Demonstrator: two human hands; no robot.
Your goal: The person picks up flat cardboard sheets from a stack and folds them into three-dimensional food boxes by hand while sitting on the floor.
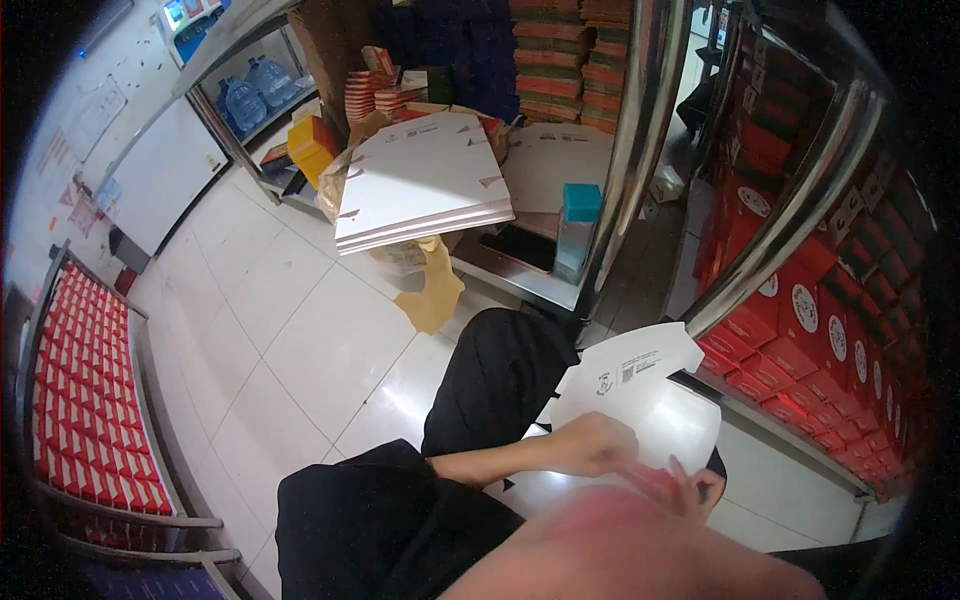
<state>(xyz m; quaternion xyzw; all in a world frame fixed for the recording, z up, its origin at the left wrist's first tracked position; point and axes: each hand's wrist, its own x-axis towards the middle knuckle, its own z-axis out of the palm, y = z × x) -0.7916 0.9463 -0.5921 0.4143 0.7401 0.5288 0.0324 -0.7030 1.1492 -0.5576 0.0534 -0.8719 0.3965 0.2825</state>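
A white die-cut cardboard sheet (655,385) with small dark print lies across my lap, one end tilted up toward the shelf. My left hand (595,443) rests over it with the fingers curled in; what they hold, if anything, is hidden. At the sheet's near right edge my right hand (697,490) grips it, fingers bent and close to the left hand. A blurred pinkish patch between the hands is too unclear to name. On the low shelf in front, a stack of similar white cardboard sheets (425,185) juts over the edge.
A phone (518,247) and a teal-capped bottle (575,235) stand by the metal post (640,130). Torn brown paper (432,290) hangs below the stack. Red boxes (790,310) fill the right rack; a rack of red-and-white packs (95,390) is at left. Water bottles (250,95) sit behind.
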